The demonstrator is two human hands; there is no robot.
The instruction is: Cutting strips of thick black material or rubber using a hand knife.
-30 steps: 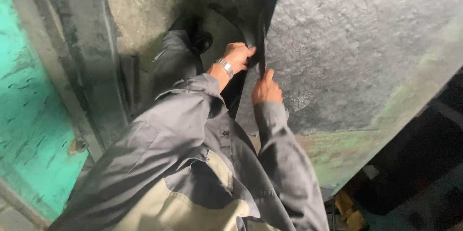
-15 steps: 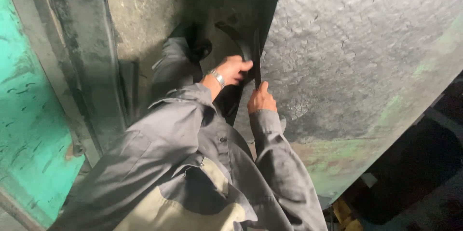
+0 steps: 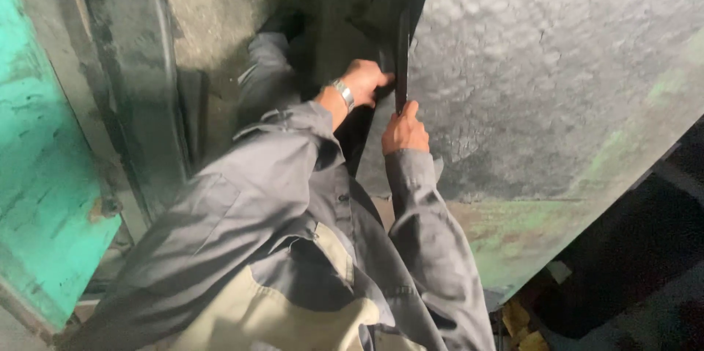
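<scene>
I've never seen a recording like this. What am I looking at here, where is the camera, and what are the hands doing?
There is no machine here: a person wears a camera on the head, so the picture looks down over their own grey work jacket and both arms. The left hand, with a metal wristband, and the right hand both hold a thin dark strip that stands upright along the edge of a big, rough grey metal panel. What the strip is made of cannot be told. On the left stands a green painted surface; below lies a dusty concrete floor, with the person's shoe in shadow.
</scene>
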